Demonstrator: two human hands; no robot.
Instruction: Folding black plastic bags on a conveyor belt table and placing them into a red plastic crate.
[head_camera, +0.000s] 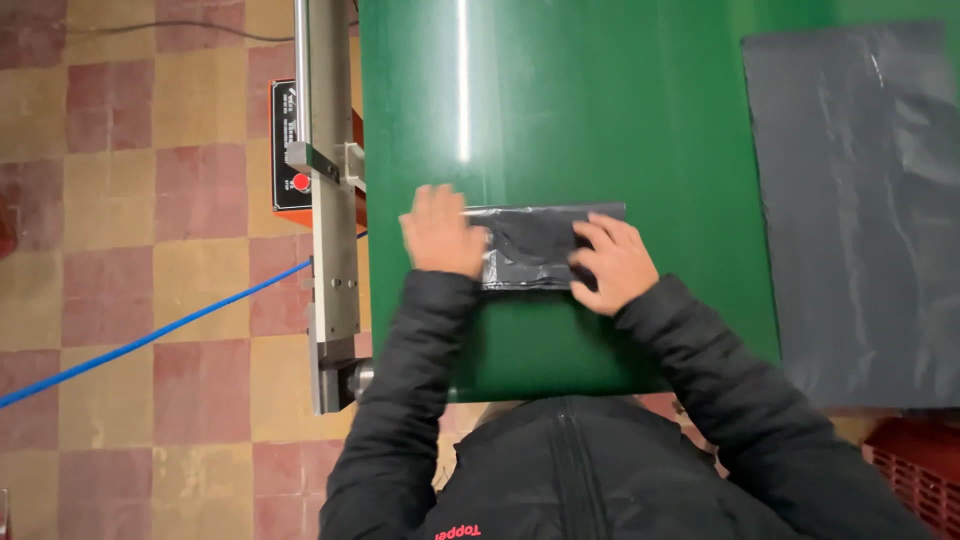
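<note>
Hands flat on folded black plastic bag (545, 247), mid green tabletop (600, 120). Left hand (443, 232) open, pressing bag's 9 o'clock end; right hand (612, 262) loosely curled on its 3 o'clock end, gripping nothing. Grey plastic sheet stack (860, 210) at 2 o'clock.

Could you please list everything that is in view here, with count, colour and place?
Folded plastic bag: one, dark grey, on the green surface under both hands.
Flat plastic sheet: one stack, dark grey, at the right.
Green surface: one, green, centre.
Metal frame: one, grey, along the surface's left edge.
Control box: one, black with a red button, on the frame.
Hose: one, blue, across the floor.
Tiled floor: red and yellow, left.
Crate: one, red, lower right.
Left hand: pressing the bag's left end.
Right hand: on its right end.
</note>
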